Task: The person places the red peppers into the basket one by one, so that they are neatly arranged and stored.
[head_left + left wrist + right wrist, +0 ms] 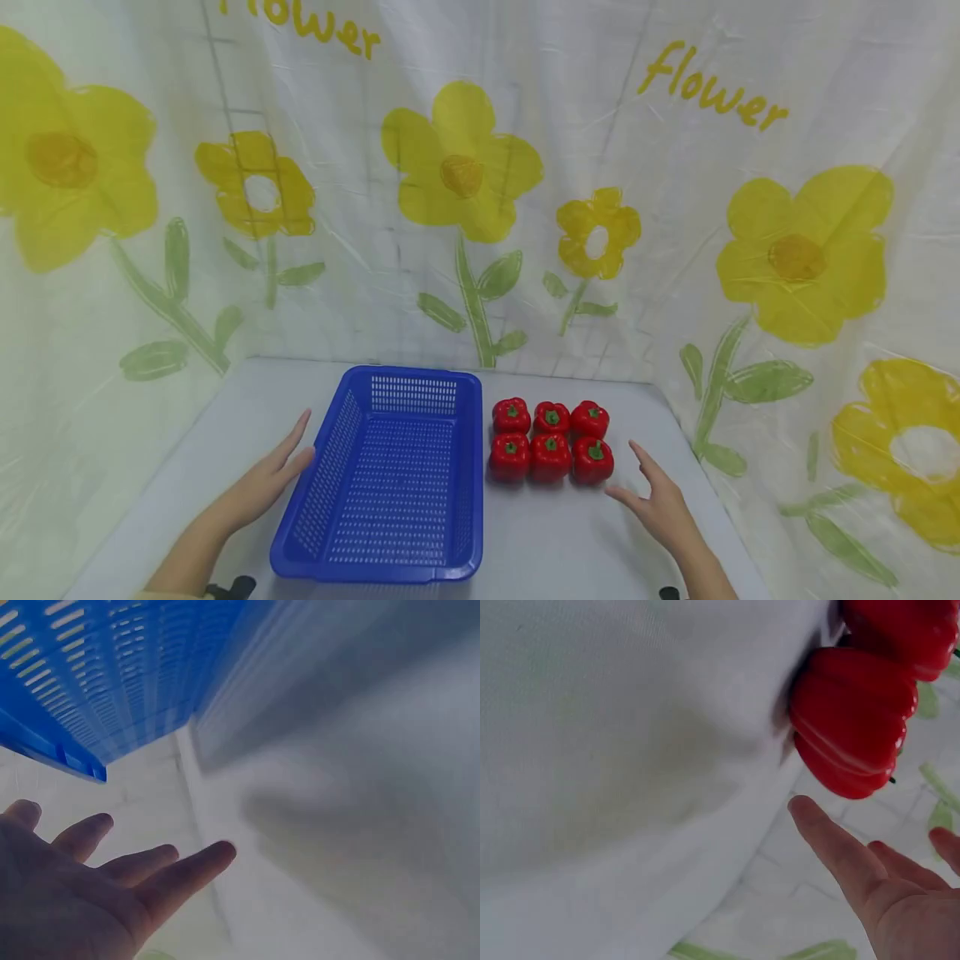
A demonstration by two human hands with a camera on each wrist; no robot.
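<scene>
A: State the position of each hand.

B: The left hand (pixel 262 487) lies in the lower left of the head view, fingers straight and spread, holding nothing. Its fingertips sit just beside the left wall of the blue basket (pixel 330 450); contact cannot be confirmed. The right hand (pixel 660 504) is in the lower right, fingers likewise extended and empty.

A: Where are the peppers?

B: Six red peppers (pixel 551 442) stand right of centre in two rows of three, just beside the basket's right wall. The block's long axis runs left to right across the frame. The right hand is the nearer one; the front-right pepper (pixel 592 461) lies close to its fingertips, up and to the left of them. The basket stands between the left hand and the peppers.

A: What do the wrist views add?

B: The right wrist view shows a clear gap between the fingers (pixel 832 840) and the nearest pepper (pixel 851 720). The left wrist view shows open fingers (pixel 172 877) below the basket's perforated wall (pixel 97 682), no peppers.
</scene>
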